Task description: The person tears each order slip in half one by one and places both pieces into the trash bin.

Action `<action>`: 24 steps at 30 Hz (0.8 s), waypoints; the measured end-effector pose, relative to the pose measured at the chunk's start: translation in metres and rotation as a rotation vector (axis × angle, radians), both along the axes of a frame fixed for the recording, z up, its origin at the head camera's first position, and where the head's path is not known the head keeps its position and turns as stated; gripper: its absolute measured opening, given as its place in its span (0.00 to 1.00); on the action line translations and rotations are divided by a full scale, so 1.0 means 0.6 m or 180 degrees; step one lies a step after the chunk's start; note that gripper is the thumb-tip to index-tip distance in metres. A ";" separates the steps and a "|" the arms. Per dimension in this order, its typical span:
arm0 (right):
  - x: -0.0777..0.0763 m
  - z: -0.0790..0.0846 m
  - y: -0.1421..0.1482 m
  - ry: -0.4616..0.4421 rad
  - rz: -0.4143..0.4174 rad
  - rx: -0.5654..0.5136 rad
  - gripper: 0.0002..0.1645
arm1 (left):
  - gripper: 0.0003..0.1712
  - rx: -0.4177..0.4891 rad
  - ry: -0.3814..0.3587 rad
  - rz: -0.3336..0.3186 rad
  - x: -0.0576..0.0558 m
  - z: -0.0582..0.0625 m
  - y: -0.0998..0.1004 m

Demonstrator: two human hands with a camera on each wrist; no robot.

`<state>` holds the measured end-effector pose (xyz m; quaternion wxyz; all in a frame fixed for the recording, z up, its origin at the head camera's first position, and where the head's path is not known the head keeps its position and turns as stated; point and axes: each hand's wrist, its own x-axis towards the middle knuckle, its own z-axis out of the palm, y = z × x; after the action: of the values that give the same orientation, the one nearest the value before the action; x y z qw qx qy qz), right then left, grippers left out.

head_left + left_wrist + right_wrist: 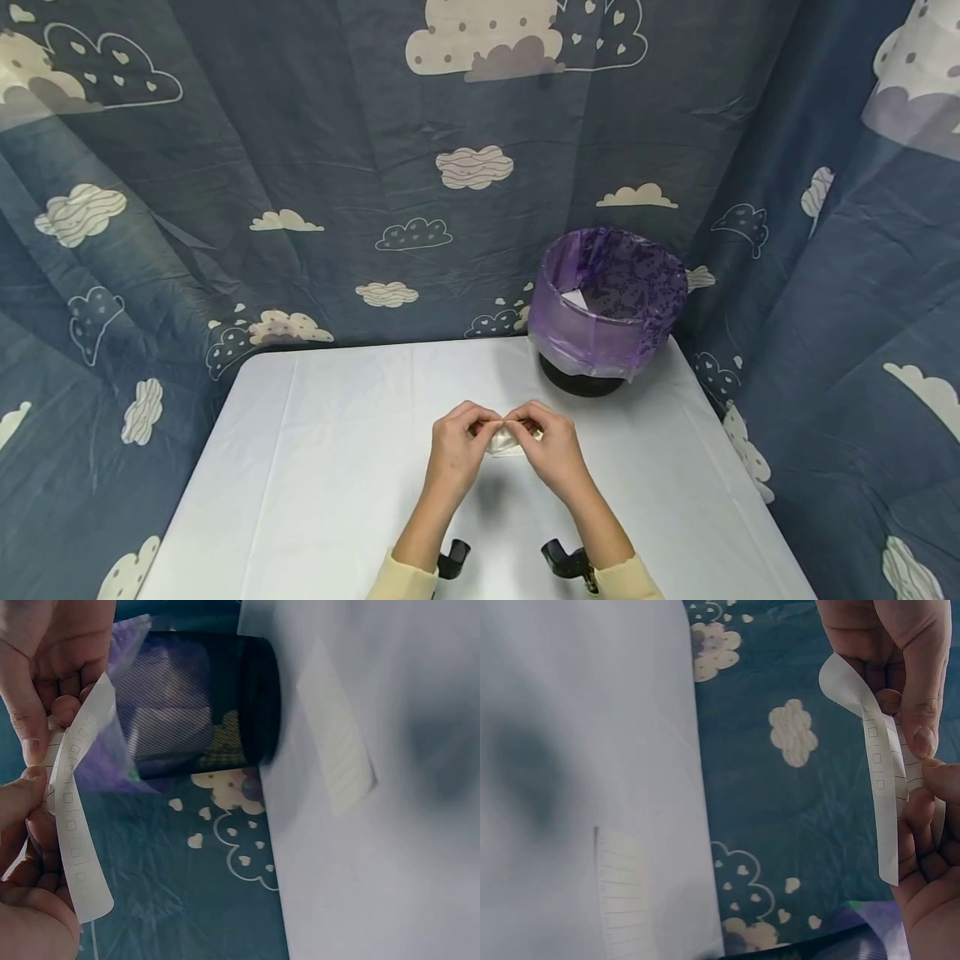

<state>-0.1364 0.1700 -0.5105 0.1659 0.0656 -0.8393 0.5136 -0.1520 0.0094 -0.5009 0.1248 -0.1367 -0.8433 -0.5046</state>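
My left hand point(459, 442) and right hand point(553, 446) meet above the table, thumbs and fingertips close together. Between them they pinch a white paper sheet point(84, 855), printed with ruled lines and a column of small checkboxes. The sheet is bent, and its loose edge curls outward in both wrist views. Part of it lies behind the fingers. Below the hands, another ruled strip of paper point(334, 735) lies on the white tabletop point(337, 467); the right wrist view shows this lined strip point(622, 892) too.
At the table's back right corner stands a black mesh bin point(259, 701) with a purple liner point(600, 337) over its rim. White paper point(576, 298) shows inside. A blue cloud-patterned curtain point(337, 167) surrounds the table's back and sides.
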 end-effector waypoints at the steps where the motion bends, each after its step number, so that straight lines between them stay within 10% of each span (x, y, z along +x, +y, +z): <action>1: 0.001 0.003 0.001 0.0031 0.0001 -0.0010 0.06 | 0.03 0.0003 0.0013 -0.0003 0.001 0.003 0.001; 24: 0.015 0.031 0.015 0.0216 0.0097 -0.0169 0.04 | 0.03 0.0074 0.0080 -0.0112 0.013 0.037 0.007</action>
<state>-0.1275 0.1789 -0.4921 0.1880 0.0914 -0.8182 0.5356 -0.1441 0.0138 -0.4784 0.1280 -0.1564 -0.8332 -0.5147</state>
